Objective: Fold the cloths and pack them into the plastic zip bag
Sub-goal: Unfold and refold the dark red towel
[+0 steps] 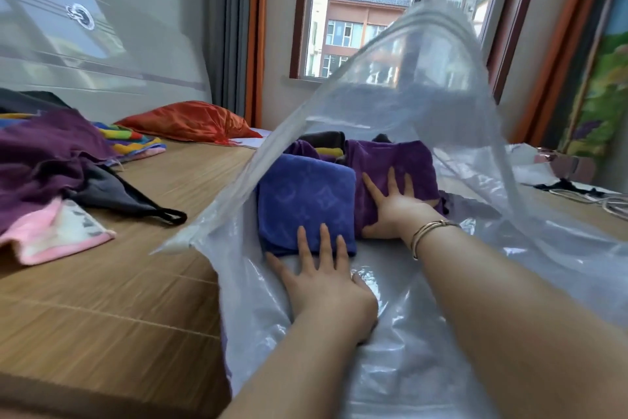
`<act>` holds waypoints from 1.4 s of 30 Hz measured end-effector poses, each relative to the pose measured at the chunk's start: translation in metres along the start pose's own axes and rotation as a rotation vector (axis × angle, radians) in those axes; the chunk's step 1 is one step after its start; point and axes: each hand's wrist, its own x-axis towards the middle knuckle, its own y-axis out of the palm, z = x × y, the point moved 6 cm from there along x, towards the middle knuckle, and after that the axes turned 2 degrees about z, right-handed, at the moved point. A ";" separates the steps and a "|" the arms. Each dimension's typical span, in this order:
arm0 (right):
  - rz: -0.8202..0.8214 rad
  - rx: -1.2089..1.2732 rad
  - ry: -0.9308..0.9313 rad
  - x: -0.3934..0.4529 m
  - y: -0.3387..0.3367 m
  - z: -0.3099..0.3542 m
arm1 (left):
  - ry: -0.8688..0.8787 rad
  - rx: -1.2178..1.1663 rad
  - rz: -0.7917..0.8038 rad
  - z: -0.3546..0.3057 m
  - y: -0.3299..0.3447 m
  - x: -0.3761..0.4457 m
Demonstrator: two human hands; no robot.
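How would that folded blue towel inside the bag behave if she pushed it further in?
The folded blue towel would probably slide as one soft block, since its folds look thick and squared. It would likely glide easily on the glossy plastic zip bag. Pushed unevenly by the left hand, its top layer might bunch.

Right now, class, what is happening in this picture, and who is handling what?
A person is packing folded cloths into a large clear plastic zip bag lying on a bed. The left hand presses flat on a folded blue cloth inside the bag, and the right hand, a bracelet on its wrist, presses a folded purple cloth beside it. Loose purple, pink and dark cloths wait unfolded on the wooden mat to the left.
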 end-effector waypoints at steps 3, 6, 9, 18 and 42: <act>0.049 -0.021 -0.009 -0.033 -0.010 0.011 | -0.038 -0.076 -0.015 0.002 -0.017 -0.010; 0.039 0.007 -0.087 -0.079 -0.019 0.028 | -0.097 -0.313 -0.102 0.007 -0.054 -0.033; -0.048 0.034 -0.236 -0.133 -0.029 0.037 | -0.071 -0.621 -0.188 0.012 -0.091 -0.070; -0.322 0.248 -0.606 -0.288 -0.091 0.111 | -0.142 -0.920 -0.462 0.115 -0.144 -0.217; -0.401 0.644 -0.749 -0.237 -0.051 0.385 | -0.634 -0.878 -0.632 0.346 -0.092 -0.243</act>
